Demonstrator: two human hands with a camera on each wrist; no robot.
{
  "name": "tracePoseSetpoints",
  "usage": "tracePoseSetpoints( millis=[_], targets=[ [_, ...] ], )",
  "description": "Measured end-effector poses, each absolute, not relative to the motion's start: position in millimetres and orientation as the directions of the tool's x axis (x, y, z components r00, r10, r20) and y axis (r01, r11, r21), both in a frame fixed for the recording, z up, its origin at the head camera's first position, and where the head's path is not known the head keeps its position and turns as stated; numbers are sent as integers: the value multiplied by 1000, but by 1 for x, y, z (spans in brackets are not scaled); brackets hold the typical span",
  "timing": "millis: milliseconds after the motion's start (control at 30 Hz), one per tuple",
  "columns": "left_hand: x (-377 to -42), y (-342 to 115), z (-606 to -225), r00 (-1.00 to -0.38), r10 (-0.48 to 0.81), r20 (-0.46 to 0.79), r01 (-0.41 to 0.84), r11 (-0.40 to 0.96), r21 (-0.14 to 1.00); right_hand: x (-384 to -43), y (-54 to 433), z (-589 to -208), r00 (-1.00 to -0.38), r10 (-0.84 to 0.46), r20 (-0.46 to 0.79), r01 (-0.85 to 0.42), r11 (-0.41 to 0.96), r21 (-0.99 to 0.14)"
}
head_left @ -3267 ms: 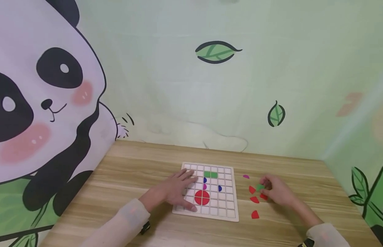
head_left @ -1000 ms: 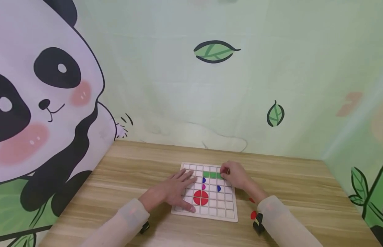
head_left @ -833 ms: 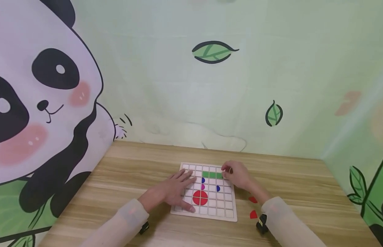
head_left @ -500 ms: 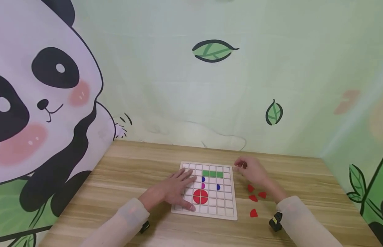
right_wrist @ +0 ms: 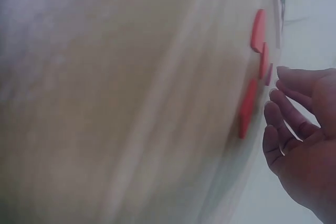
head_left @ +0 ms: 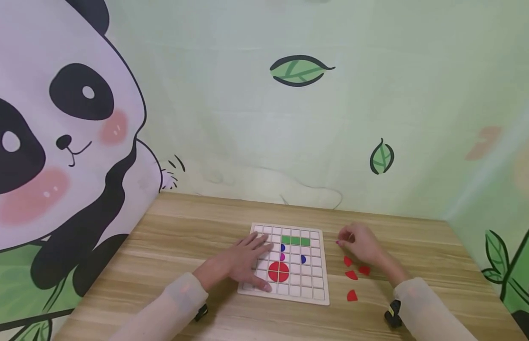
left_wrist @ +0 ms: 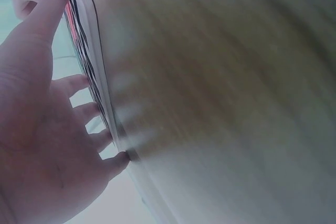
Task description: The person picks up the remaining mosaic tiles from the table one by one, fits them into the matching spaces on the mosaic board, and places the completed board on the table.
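Note:
My left hand (head_left: 247,259) rests spread on the left part of a white grid board (head_left: 307,298); its fingertips meet the board's edge in the left wrist view. On the board are a row of green squares (head_left: 295,240), a red circle of quarter pieces (head_left: 278,272), two blue half-circles (head_left: 303,259) and a magenta half-circle (head_left: 282,256). Right of the board, my right hand (head_left: 361,242) has its bent thumb and fingertips at another magenta half-circle (head_left: 338,242) on the table, partly covered by the fingers. In the right wrist view the fingertips show no clear grip on it.
Several loose red quarter-circle pieces (head_left: 351,275) lie on the wooden table (head_left: 196,213) between the board and my right forearm. A wall printed with a panda (head_left: 87,142) and leaves stands behind and at the left of the table.
My right hand brought a green square from the right to the end of the green row, let it go and moved back right to the loose magenta half-circle. The left hand stayed put.

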State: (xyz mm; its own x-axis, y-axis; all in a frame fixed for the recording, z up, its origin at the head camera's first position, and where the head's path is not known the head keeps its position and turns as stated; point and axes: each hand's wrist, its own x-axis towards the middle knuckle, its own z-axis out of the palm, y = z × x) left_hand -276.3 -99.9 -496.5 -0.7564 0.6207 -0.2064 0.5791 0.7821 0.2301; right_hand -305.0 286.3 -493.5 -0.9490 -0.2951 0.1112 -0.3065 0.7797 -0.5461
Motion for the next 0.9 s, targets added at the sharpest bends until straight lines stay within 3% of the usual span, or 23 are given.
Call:
tracePoseSetpoints(
  millis=[900],
  targets=[
    [-274,-100,-495,-757,622,-201,579,781,234,-307,281,-501,-961,-266,75,-263,795,-546]
  ],
)
